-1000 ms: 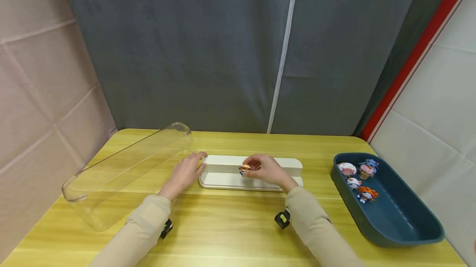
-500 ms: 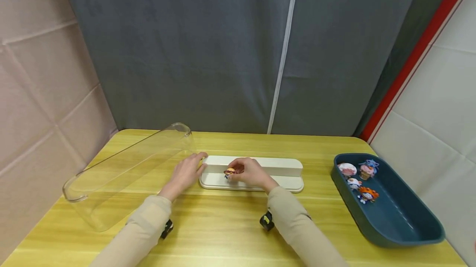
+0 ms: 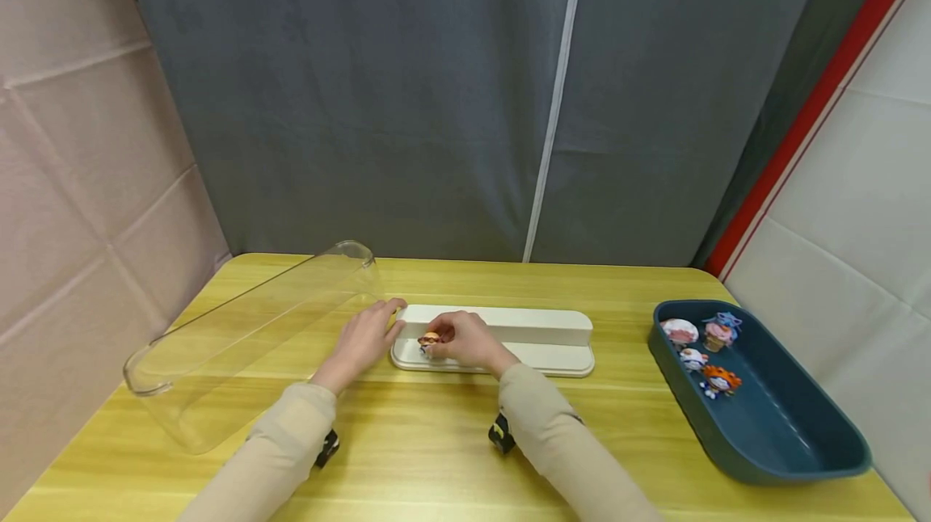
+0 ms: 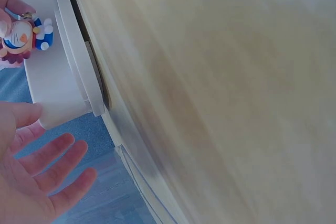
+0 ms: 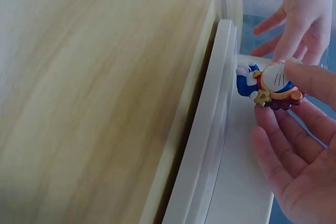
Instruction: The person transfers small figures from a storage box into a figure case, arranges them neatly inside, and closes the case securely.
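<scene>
In the head view my right hand (image 3: 469, 340) pinches a small Doraemon figurine (image 3: 427, 343) with a burger-like top. It holds the figurine upright at the left part of a long white stepped display base (image 3: 549, 355), over the lower step. The right wrist view shows the figurine's blue feet (image 5: 245, 83) close to the base; I cannot tell whether they touch. My left hand (image 3: 364, 336) rests at the base's left end. There, in the left wrist view, the thumb (image 4: 26, 113) touches the base's end while the other fingers are spread loosely.
A clear long cover (image 3: 247, 344) lies slantwise at the left of the wooden table (image 3: 436, 441). On the right is a dark blue tray (image 3: 785, 393) with several small figurines, among them an orange-haired one (image 3: 720, 380). A grey curtain (image 3: 378, 102) hangs behind.
My right hand has carried the figurine leftward along the white base, from near its middle to its left part. The left hand has stayed at the base's left end.
</scene>
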Demonstrator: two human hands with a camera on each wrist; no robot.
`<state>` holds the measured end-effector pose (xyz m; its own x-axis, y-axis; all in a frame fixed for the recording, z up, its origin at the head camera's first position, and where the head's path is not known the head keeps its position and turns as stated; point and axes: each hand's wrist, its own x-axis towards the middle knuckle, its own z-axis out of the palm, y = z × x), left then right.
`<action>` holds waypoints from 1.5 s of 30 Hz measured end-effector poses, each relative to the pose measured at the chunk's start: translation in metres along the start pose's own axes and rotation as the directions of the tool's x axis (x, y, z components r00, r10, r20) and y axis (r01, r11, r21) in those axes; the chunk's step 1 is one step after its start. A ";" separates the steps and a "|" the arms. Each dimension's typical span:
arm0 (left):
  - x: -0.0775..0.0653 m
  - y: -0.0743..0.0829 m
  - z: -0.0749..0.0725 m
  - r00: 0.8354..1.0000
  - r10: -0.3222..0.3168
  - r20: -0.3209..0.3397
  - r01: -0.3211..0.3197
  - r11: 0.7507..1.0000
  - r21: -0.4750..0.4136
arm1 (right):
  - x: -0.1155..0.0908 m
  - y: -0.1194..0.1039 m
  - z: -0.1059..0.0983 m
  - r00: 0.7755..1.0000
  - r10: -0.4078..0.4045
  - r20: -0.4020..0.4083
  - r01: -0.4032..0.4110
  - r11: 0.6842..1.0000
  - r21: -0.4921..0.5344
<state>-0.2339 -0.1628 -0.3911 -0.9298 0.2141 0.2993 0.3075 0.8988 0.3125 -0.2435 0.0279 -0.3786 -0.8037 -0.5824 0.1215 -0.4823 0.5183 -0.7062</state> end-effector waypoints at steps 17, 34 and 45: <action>0.000 0.000 0.000 1.000 0.017 -0.021 -0.017 1.000 0.004 | 0.004 -0.003 0.008 0.999 -0.043 -0.028 0.038 0.985 -0.165; 0.000 0.001 0.000 1.000 0.010 -0.012 -0.010 1.000 -0.001 | 0.008 -0.005 0.010 0.997 0.028 -0.067 -0.039 0.985 -0.169; -0.001 0.000 0.001 1.000 0.010 -0.020 -0.010 1.000 -0.006 | 0.006 -0.005 0.009 0.995 0.069 -0.067 -0.077 0.990 -0.118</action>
<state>-0.2334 -0.1627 -0.3926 -0.9226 0.2156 0.3200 0.3181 0.8944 0.3144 -0.2433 0.0161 -0.3807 -0.8567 -0.5020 0.1190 -0.4570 0.6313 -0.6266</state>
